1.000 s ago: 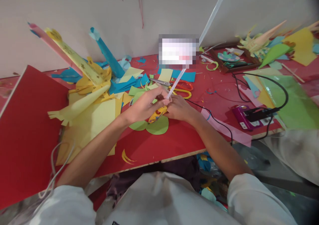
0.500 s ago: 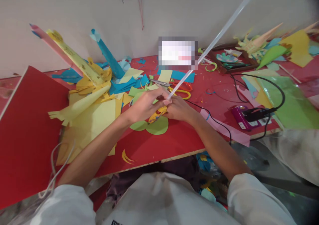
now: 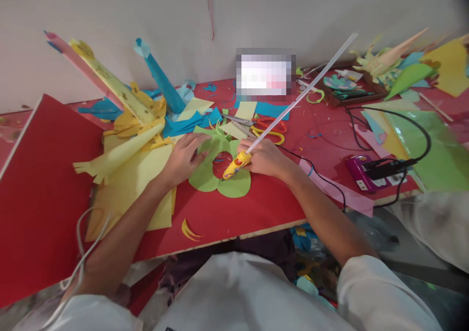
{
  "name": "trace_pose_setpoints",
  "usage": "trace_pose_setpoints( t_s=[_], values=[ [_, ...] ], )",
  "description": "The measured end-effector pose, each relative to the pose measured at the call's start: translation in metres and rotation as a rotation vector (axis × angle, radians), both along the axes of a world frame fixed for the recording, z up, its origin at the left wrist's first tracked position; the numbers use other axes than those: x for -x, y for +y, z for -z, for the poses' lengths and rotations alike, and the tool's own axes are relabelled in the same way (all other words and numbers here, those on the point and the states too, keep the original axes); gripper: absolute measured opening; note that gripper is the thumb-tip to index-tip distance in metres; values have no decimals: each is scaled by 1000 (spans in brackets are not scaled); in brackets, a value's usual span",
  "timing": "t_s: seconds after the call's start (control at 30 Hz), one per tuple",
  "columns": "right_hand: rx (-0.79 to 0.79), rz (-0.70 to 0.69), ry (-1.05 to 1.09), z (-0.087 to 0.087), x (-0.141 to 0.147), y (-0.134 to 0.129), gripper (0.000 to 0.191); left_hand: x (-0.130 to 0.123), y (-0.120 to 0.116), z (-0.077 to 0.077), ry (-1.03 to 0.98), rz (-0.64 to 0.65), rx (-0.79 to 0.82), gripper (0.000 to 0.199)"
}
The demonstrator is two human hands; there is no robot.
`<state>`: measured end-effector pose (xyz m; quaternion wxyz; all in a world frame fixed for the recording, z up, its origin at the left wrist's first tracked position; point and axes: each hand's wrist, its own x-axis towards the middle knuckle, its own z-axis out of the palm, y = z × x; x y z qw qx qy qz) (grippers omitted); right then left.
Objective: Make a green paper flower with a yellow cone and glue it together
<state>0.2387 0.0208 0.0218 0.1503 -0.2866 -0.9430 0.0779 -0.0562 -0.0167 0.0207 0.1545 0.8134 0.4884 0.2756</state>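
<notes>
My right hand [image 3: 267,157] is wrapped round a small yellow hot glue gun [image 3: 234,166], its nozzle pointing down and left. A long translucent glue stick [image 3: 308,89] juts from the gun's back, up to the right. Under the nozzle lies a green paper flower cutout [image 3: 235,189] with a round hole in its middle. My left hand [image 3: 184,160] is at the flower's left edge, fingers loosely spread and holding nothing; whether they touch the paper I cannot tell. Just beyond the flower are scissors with orange and yellow handles [image 3: 269,126].
Yellow sheets [image 3: 159,214] and paper cones, including a blue cone [image 3: 163,79], occupy the left. A red board [image 3: 47,194] leans there. On the right, a black cable runs to a purple power box [image 3: 361,175] near green sheets [image 3: 432,145]. A blurred-out screen [image 3: 266,74] stands behind.
My left hand has come away from the glue stick and moved left and down to the green flower. The glue stick's far end sits lower, while my right hand still grips the glue gun.
</notes>
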Motion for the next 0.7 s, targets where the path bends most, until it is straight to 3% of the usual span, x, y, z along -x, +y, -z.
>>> trace_pose_setpoints(
  t_s=[0.13, 0.27, 0.7],
  values=[
    [49, 13, 29, 2, -3, 3, 11, 19, -4, 20, 189, -85, 21, 52],
    [103, 20, 98, 10, -8, 9, 17, 17, -4, 20, 303, -183, 47, 55],
    [176, -61, 176, 10, -19, 23, 19, 19, -1, 27, 262, -201, 59, 58]
  ],
)
